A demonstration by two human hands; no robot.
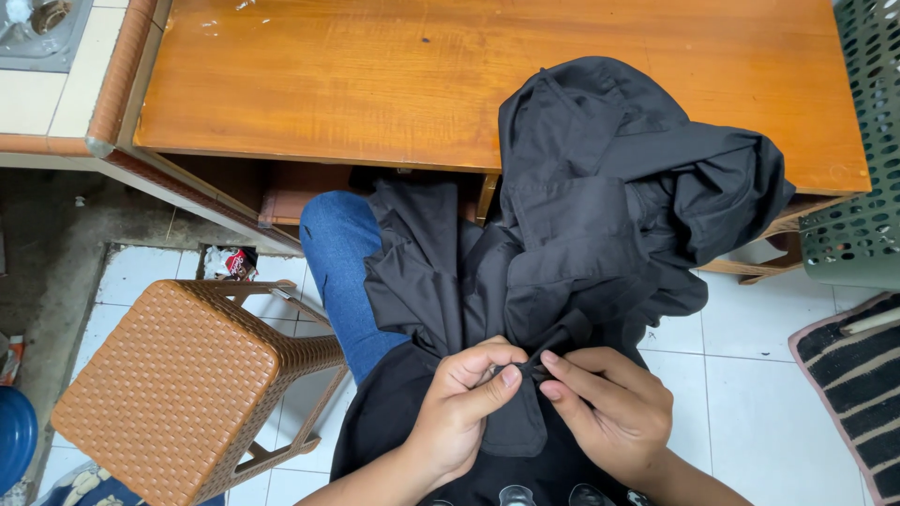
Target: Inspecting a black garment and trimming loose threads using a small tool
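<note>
Wooden table ahead, black jacket draped off it, left hand and right hand grips pinching its edge

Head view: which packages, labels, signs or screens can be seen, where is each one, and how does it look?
Crumpled wrapper: on the tiled floor under the wooden table's left edge, behind the brown woven stool; small, creased, red, black and white.
No labels, signs or screens show.

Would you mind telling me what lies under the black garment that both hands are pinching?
The black garment drapes over the wooden table edge and a blue-jeaned leg. Whatever else lies beneath it is covered.
</note>
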